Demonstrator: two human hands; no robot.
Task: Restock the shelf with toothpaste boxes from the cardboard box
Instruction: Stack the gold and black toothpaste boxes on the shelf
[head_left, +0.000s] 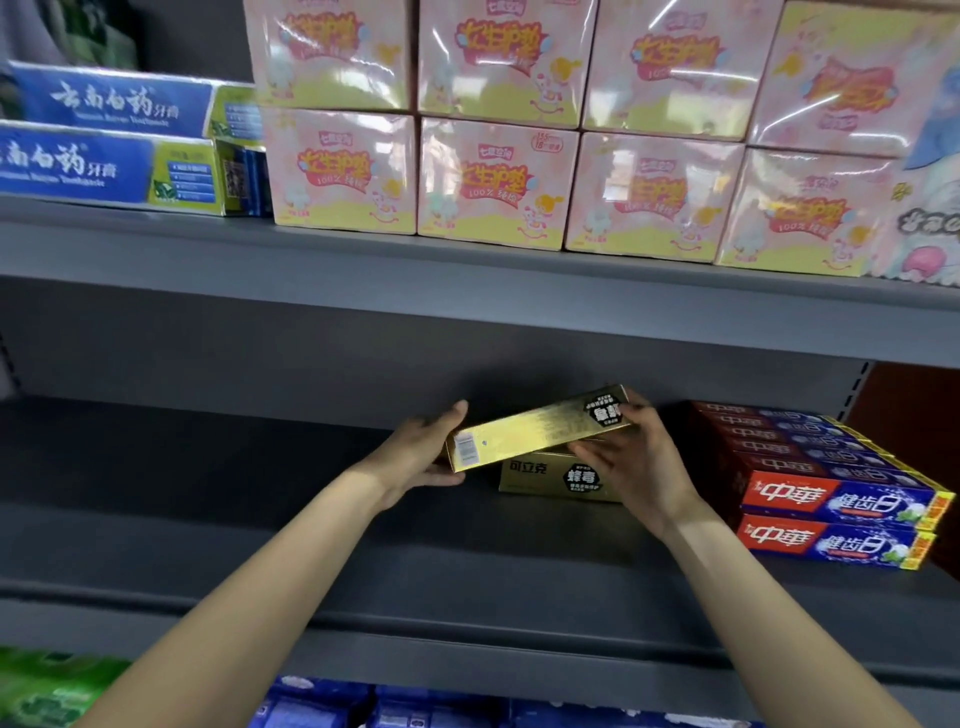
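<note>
Gold, glossy cardboard: one long, slim toothpaste box (540, 428), held in the air at the centre of the frame, just above the grey metal middle shelf (260, 519).

Grip: the left hand (415, 457) is curled round the barcode end from below and behind; the right hand (634, 462) pinches the end bearing the black hexagon label. Both hands are closed on the box.

Orientation: long axis runs left to right across the frame, tilted, the right end higher and further back. The printing on the label reads upside down, so the box appears inverted or back to front.

Beneath it: a second gold toothpaste box (550, 475) lying flat on the shelf, label upright and facing out. The held box hangs over it; whether the two touch cannot be told.

Right of centre: a stack of red-and-blue toothpaste boxes (831, 499), close beside the right hand.

Upper shelf: pink shrink-wrapped packs (493, 176) and blue-and-white toothpaste boxes (104, 166) at upper left.

Risks, as judged: set down as tilted, the box could slide off the lower one; left unturned, its label would face the wrong way; the right wrist could nudge the red-and-blue stack.
</note>
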